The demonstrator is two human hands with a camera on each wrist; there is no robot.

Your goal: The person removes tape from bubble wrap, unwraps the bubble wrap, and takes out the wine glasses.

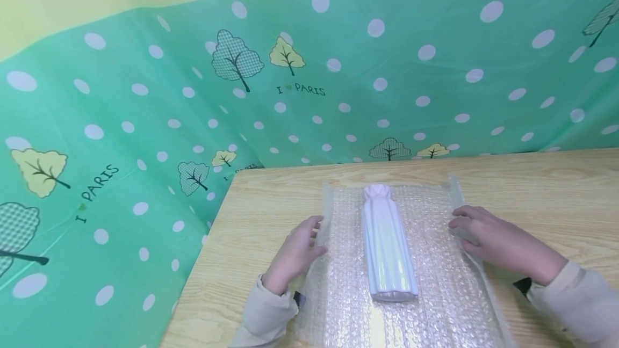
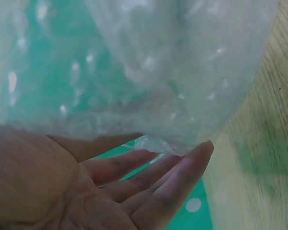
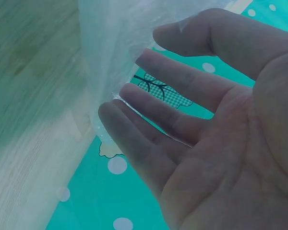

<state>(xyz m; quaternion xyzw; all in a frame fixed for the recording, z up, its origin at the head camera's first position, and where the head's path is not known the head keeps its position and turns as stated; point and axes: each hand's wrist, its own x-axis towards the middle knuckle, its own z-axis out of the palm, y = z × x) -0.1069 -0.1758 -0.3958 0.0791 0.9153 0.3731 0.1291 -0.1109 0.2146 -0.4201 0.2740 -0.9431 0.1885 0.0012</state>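
Note:
A pale, fluted vase (image 1: 389, 246) lies on its side on a sheet of clear bubble wrap (image 1: 338, 283), its narrow gathered neck pointing away from me. At the sheet's left edge is my left hand (image 1: 297, 251), thumb and fingers apart. The left wrist view has its fingertips (image 2: 204, 148) touching the rim of the wrap from below. My right hand (image 1: 498, 238) is at the opposite edge, fingers slightly bent. In the right wrist view, its extended fingers (image 3: 149, 115) touch the raised edge of the film, with the thumb standing apart from them.
A light wooden table (image 1: 237, 230) carries the sheet. Behind and to the left hangs a green curtain (image 1: 159, 95) with white dots and printed trees. Dark bits of wrist gear (image 1: 299, 299) show at the cuffs.

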